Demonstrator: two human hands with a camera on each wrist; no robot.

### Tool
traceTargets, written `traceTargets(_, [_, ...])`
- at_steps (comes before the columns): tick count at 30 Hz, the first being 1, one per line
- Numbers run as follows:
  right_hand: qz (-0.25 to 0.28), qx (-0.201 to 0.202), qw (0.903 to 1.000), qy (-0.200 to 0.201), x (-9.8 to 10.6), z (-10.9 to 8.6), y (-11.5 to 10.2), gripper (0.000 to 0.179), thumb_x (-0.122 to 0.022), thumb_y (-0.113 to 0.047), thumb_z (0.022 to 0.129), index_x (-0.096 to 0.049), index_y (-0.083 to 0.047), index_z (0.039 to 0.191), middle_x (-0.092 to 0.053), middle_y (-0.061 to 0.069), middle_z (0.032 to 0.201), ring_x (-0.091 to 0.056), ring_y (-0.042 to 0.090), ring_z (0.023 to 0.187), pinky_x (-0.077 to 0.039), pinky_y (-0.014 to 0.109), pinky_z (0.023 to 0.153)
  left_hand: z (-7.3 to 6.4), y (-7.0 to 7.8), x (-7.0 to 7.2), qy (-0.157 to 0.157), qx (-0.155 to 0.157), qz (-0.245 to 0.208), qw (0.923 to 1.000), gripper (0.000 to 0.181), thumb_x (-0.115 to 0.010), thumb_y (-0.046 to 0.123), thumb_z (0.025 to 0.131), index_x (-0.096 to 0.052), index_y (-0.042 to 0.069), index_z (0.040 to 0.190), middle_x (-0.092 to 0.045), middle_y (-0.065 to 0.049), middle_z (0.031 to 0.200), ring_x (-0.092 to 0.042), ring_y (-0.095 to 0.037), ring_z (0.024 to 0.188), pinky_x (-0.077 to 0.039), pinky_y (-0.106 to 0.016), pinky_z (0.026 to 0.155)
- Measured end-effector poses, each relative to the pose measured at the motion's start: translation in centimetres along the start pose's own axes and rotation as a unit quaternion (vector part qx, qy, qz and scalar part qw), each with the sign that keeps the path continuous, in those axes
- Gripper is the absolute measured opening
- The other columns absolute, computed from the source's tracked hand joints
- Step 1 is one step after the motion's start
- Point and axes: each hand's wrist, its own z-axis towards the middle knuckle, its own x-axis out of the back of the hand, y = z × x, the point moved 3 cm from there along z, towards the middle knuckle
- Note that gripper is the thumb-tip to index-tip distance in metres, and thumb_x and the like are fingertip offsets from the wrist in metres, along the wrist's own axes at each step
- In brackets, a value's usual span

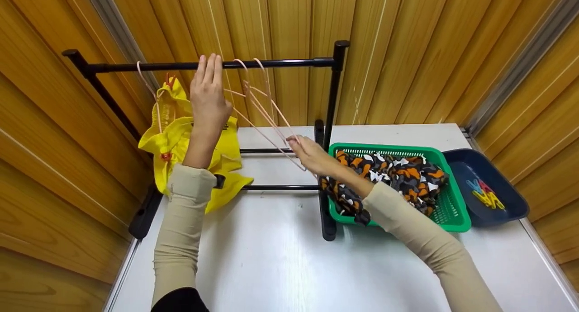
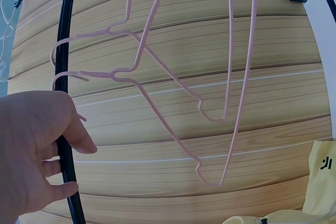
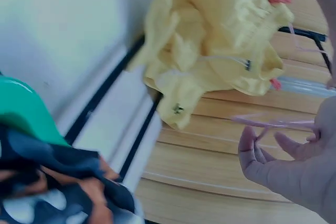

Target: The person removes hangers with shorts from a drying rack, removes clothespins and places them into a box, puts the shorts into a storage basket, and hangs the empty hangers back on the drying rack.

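Note:
My left hand (image 1: 209, 95) rests on the black top rail (image 1: 280, 63) of a clothes rack, its fingers laid fairly straight over it. Just right of it, two pink wire hangers (image 2: 157, 114) hook over the rail. With thumb and fingers, my right hand (image 1: 312, 156) pinches the lower part of a pink hanger (image 3: 278, 124), pulling it aslant; which of the two cannot be told. A yellow garment (image 1: 174, 135) hangs from another pink hanger left of my left hand, with red clips (image 1: 166, 156) on it.
A green basket (image 1: 459, 215) beside the rack holds a camouflage-patterned cloth (image 1: 407, 176) in orange, black and white. Right of it, a dark blue tray (image 1: 511, 203) contains several coloured clothespins (image 1: 487, 198). Wood-panelled walls (image 1: 407, 54) enclose the white table (image 1: 271, 257).

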Motion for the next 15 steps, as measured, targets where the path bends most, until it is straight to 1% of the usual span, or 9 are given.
traceTargets(3, [-0.003,0.009,0.9999,-0.011,-0.2,-0.5,0.8,0.05,-0.031,-0.03,0.113,-0.04,-0.002,0.153,-0.055,0.025,0.142,-0.055,0.036,0.13,-0.046,0.051,0.108,0.3,0.1,-0.2,-0.003,-0.001,-0.002,1.0,0.091,-0.055,-0.016,0.084,-0.021,0.011,0.164,-0.021,-0.005,0.171,-0.011,-0.024,0.161,-0.017,-0.044,0.129])
traceTargets(4, [-0.005,0.011,0.9998,-0.014,0.0,-0.8,1.1,0.051,-0.031,-0.031,0.113,-0.038,-0.003,0.155,-0.052,0.025,0.146,-0.053,0.037,0.134,-0.044,0.053,0.111,0.4,0.2,-0.3,-0.002,-0.002,-0.002,1.0,0.091,-0.054,-0.017,0.084,-0.021,0.011,0.164,-0.021,-0.005,0.171,-0.011,-0.024,0.161,-0.018,-0.044,0.129])
traceTargets(7, [-0.03,0.02,0.9992,-0.019,1.6,-2.1,2.0,0.05,-0.032,-0.03,0.113,-0.04,-0.001,0.153,-0.051,0.025,0.148,-0.052,0.04,0.136,-0.042,0.055,0.113,0.7,0.2,-0.4,0.007,-0.002,0.01,0.9999,0.087,-0.053,-0.016,0.087,-0.02,0.011,0.164,-0.021,-0.006,0.171,-0.012,-0.024,0.161,-0.022,-0.047,0.128])
traceTargets(8, [-0.043,0.027,0.9986,-0.017,2.4,-2.8,2.4,0.048,-0.033,-0.028,0.113,-0.045,0.0,0.15,-0.055,0.025,0.144,-0.054,0.04,0.132,-0.043,0.055,0.112,0.7,0.3,-0.5,0.012,-0.002,0.018,0.9998,0.085,-0.052,-0.016,0.089,-0.021,0.01,0.163,-0.021,-0.007,0.171,-0.013,-0.025,0.161,-0.024,-0.048,0.127])
traceTargets(9, [-0.058,0.033,0.9976,-0.018,3.2,-3.4,2.9,0.045,-0.035,-0.027,0.112,-0.054,0.002,0.141,-0.061,0.025,0.134,-0.06,0.039,0.122,-0.047,0.053,0.107,0.7,0.5,-0.6,0.014,0.002,0.033,0.9994,0.082,-0.05,-0.015,0.091,-0.02,0.009,0.163,-0.021,-0.009,0.171,-0.013,-0.026,0.161,-0.026,-0.05,0.126])
traceTargets(11, [-0.097,0.034,0.9945,-0.022,5.1,-4.9,4.0,0.04,-0.039,-0.024,0.112,-0.065,0.004,0.123,-0.068,0.023,0.112,-0.065,0.033,0.099,-0.052,0.049,0.094,0.7,1.1,-0.7,0.009,0.021,0.067,0.9975,0.076,-0.048,-0.01,0.096,-0.017,0.005,0.163,-0.017,-0.012,0.172,-0.013,-0.028,0.161,-0.028,-0.052,0.124])
traceTargets(12, [-0.117,0.033,0.9923,-0.023,6.2,-5.6,4.5,0.037,-0.042,-0.023,0.111,-0.068,0.004,0.113,-0.069,0.021,0.1,-0.064,0.03,0.086,-0.053,0.046,0.085,0.6,1.7,-0.7,0.006,0.035,0.083,0.9959,0.074,-0.047,-0.009,0.097,-0.014,0.003,0.163,-0.015,-0.014,0.172,-0.012,-0.029,0.161,-0.027,-0.053,0.124])
traceTargets(13, [-0.139,0.026,0.9895,-0.027,7.3,-6.3,5.1,0.035,-0.044,-0.022,0.11,-0.069,0.003,0.107,-0.069,0.019,0.093,-0.061,0.024,0.077,-0.053,0.044,0.08,0.4,2.5,-0.6,0.004,0.047,0.099,0.994,0.073,-0.045,-0.008,0.098,-0.012,0.001,0.163,-0.013,-0.015,0.172,-0.011,-0.03,0.161,-0.025,-0.054,0.125])
traceTargets(15, [-0.178,0.007,0.9833,-0.039,9.5,-7.5,6.3,0.032,-0.048,-0.02,0.109,-0.07,0.003,0.101,-0.068,0.017,0.083,-0.054,0.017,0.066,-0.052,0.043,0.073,-0.2,4.8,-0.5,0.031,0.049,0.132,0.9895,0.07,-0.042,-0.006,0.098,-0.015,-0.001,0.162,-0.016,-0.018,0.171,-0.016,-0.033,0.159,-0.024,-0.056,0.125])
